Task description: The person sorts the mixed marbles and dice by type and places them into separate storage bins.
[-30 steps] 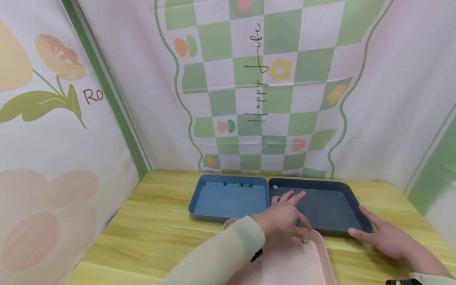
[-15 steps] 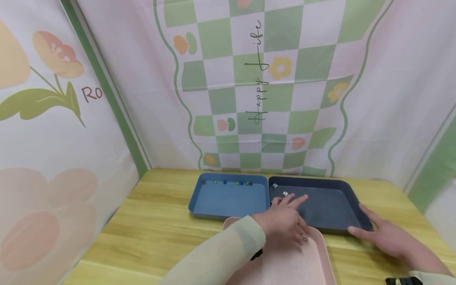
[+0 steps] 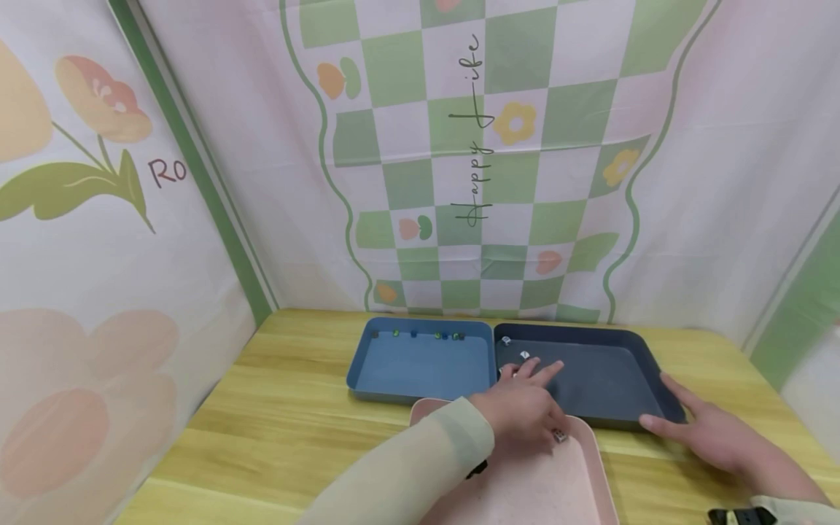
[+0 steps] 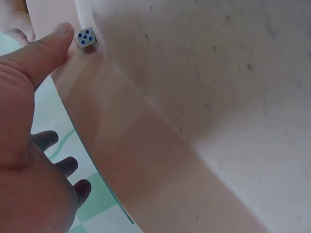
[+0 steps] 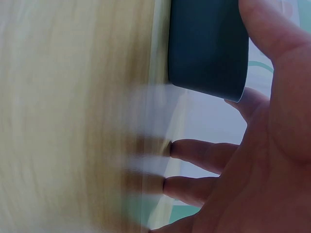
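Observation:
My left hand (image 3: 525,412) reaches over the far right corner of a pink tray (image 3: 593,467). Its thumb touches or nearly touches a white die (image 4: 86,39) with blue dots, beside the tray's wall in the left wrist view. The index fingertip is hidden there, so I cannot tell whether the die is pinched. Other fingers stretch over a dark tray (image 3: 604,375), near a white die (image 3: 525,355); another die (image 3: 506,340) lies in that tray's far left corner. My right hand (image 3: 715,437) holds the dark tray's near right corner between thumb and index finger.
A blue tray (image 3: 426,372) adjoins the dark tray on the left, with several small green, blue and dark pieces (image 3: 438,336) along its far wall. The wooden table (image 3: 262,430) ends at a patterned curtain (image 3: 453,175) behind.
My left thumb and index finger have closed in on the die in the pink tray, and it has turned slightly. A die in the dark tray has come into view. My right hand stays put.

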`<action>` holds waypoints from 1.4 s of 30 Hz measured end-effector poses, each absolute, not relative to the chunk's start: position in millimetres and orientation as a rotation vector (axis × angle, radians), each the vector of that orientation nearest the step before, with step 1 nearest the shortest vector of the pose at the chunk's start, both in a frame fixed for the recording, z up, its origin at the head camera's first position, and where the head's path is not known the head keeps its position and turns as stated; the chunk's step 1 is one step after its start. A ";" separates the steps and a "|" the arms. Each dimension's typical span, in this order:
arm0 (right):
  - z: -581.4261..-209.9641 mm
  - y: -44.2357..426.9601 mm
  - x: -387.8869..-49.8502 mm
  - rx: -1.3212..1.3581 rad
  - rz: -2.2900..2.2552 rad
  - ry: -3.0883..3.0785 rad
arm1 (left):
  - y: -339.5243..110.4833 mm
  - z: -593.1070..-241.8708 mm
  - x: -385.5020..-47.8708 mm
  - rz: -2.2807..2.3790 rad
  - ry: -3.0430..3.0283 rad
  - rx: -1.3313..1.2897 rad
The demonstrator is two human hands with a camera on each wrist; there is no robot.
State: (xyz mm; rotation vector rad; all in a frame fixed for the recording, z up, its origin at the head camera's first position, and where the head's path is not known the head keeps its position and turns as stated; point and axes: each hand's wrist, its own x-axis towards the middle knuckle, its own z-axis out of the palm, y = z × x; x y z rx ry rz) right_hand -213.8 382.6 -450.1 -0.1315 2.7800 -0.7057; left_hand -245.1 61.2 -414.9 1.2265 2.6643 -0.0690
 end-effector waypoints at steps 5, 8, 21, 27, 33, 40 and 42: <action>-449.2 381.0 -213.0 -0.127 -0.700 2.779 | 64.3 -421.6 -244.4 -0.075 2.672 1.229; -449.5 380.5 -213.4 -0.129 -0.705 2.778 | 65.3 -424.8 -245.5 -0.074 2.675 1.218; -454.2 383.5 -215.9 -0.112 -0.704 2.795 | 62.7 -427.6 -245.3 -0.087 2.658 1.232; -452.7 383.2 -216.1 -0.096 -0.711 2.770 | 63.5 -428.4 -246.3 -0.102 2.654 1.206; -452.9 382.8 -215.9 -0.098 -0.703 2.782 | 58.4 -420.6 -245.8 0.015 2.624 1.203; -453.0 383.1 -215.6 -0.102 -0.706 2.798 | 46.9 -400.8 -259.1 0.272 2.615 1.070; -453.1 383.5 -215.5 -0.110 -0.697 2.803 | 43.5 -397.1 -266.0 0.319 2.645 1.025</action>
